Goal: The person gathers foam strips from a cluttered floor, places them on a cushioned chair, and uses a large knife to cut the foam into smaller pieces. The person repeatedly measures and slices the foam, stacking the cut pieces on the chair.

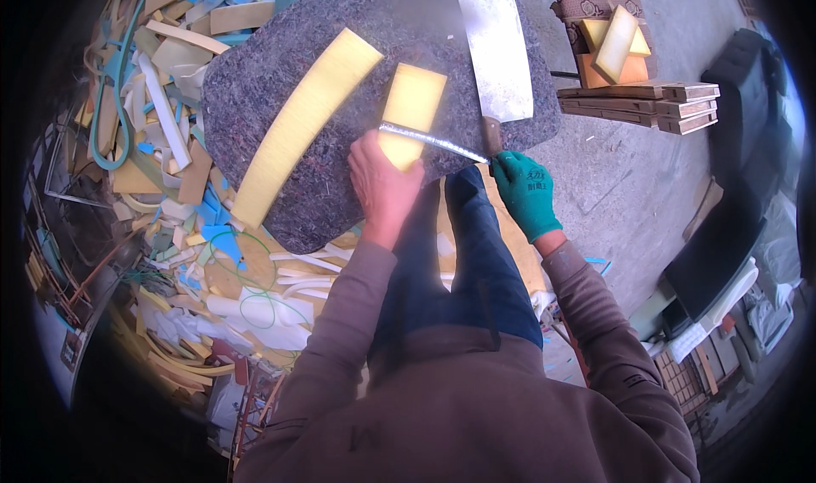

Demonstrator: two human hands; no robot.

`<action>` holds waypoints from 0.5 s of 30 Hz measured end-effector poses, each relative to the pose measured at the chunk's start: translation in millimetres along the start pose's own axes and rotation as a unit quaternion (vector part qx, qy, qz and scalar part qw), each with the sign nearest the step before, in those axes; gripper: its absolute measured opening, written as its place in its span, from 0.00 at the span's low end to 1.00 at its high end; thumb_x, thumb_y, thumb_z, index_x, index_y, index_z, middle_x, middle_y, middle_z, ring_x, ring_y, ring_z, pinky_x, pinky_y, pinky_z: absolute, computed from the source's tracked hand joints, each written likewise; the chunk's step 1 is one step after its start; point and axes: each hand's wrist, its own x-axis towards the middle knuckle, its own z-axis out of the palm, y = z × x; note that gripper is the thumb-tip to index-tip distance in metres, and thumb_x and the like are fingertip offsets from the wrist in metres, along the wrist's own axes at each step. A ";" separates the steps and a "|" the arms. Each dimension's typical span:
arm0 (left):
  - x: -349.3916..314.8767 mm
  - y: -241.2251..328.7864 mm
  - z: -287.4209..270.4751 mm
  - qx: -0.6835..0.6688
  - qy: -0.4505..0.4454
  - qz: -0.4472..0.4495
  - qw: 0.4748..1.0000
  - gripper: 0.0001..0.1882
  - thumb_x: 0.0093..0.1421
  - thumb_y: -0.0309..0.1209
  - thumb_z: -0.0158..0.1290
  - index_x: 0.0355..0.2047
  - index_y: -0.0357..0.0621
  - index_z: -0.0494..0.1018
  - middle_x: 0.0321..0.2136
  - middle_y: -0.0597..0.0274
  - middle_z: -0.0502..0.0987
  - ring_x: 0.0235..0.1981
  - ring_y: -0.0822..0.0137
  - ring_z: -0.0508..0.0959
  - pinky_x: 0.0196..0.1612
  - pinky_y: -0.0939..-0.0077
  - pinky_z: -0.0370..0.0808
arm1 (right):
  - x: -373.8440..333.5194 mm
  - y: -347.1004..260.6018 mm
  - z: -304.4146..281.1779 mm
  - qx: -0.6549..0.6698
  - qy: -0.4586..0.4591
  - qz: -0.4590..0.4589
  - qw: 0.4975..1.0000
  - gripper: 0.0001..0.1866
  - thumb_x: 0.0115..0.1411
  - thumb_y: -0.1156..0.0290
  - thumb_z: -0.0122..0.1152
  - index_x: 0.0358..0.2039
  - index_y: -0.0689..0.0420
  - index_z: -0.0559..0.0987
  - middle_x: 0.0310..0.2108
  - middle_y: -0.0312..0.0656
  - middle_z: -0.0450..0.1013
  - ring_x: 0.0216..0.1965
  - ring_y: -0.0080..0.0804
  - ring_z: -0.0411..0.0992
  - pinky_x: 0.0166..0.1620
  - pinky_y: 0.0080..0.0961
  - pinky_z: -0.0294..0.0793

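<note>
A small yellow foam block point(416, 99) lies on a dark, mottled padded surface point(280, 84). My bare left hand point(384, 177) is closed at the block's near left corner, pinching one end of a white measuring tape point(442, 143). The tape crosses the block and runs right to my right hand point(525, 192), which wears a green glove and is closed around the tape's other end. Any case inside the glove is hidden. A large cleaver point(500, 50) lies just beyond the glove, its wooden handle close to my fingers. Left of the block rests a long curved yellow foam strip point(310, 126).
Foam offcuts point(170, 84) in yellow, white and blue are heaped along the left. At the far right, foam pieces point(616, 45) rest on a patterned cushion, beside stacked wooden slats point(680, 105). Dark upholstered furniture point(722, 194) stands along the right side.
</note>
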 end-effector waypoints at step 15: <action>6.6 31.3 8.0 -0.102 0.051 -0.006 0.994 0.41 0.50 0.37 0.77 0.56 0.35 0.63 0.50 0.41 0.69 0.55 0.41 0.72 0.61 0.48 0.71 | -2.3 -5.2 -21.0 0.395 -0.020 0.180 0.901 0.17 0.76 0.62 0.62 0.60 0.56 0.83 0.41 0.41 0.84 0.37 0.26 0.82 0.38 0.27 0.79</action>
